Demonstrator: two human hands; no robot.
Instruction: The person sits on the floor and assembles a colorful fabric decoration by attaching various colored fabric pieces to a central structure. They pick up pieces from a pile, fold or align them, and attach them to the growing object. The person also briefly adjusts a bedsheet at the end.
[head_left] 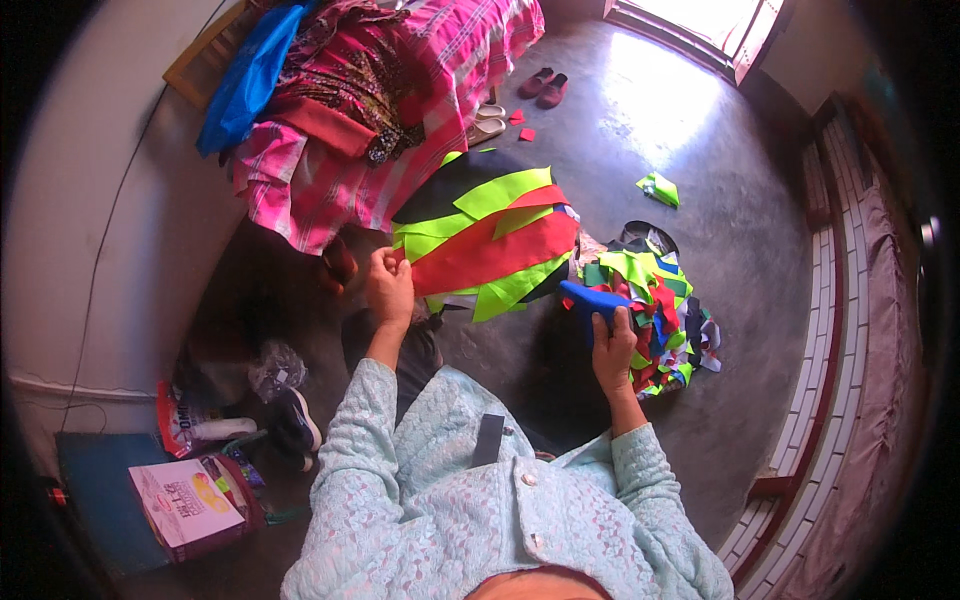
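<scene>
Two hands work over a concrete floor. Biggest is the layered bundle of red, neon-green and black fabric strips, soft, light and floppy, its long axis running from lower left up to the right; best gripped at an end. The left hand pinches its left end. The right hand is closed around a blue strip, beside a scrap pile.

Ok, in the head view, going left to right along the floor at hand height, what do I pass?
Printed box → dark shoe → left hand gripping the red strip of the layered neon-and-red fabric → right hand holding a blue piece → heap of coloured fabric scraps.
</scene>
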